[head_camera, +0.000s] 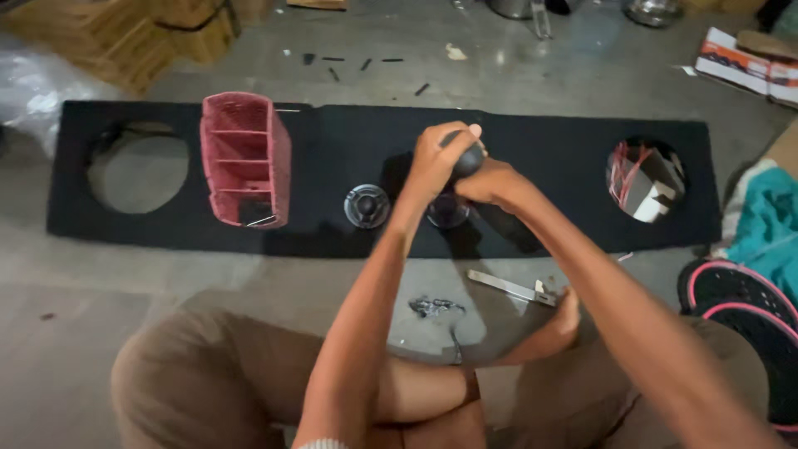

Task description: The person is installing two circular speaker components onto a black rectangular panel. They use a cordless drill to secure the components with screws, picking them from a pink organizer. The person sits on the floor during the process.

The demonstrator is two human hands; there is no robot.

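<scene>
Gripping a dark, rounded tool handle [467,158] from both sides, the left hand [436,158] curls its fingers [462,133] tightly over the top while the right hand [490,181] wraps in from below, its fingers pressed together around the smooth black knob; what the tool's tip looks like is hidden by the hands. The handle stands over a small round black tweeter speaker [448,209] seated in a long, flat parcel shelf board [349,137] covered in matte black felt-like carpet, which lies across the grey concrete floor [100,283]. Just beside it to the left sits a second tweeter [366,205], a shiny dark dome ringed in grey. Further left on the board a pink woven plastic organiser basket [245,158] lies on its side, its shelves showing. Large circular cut-outs pierce both ends of the board: the left cut-out [139,173] shows bare floor, the right cut-out [646,180] shows red wires. On the floor near the person's bare foot [559,326] lie a flat metal blade-like tool [509,287] and a small heap of dark screws [434,306].
</scene>
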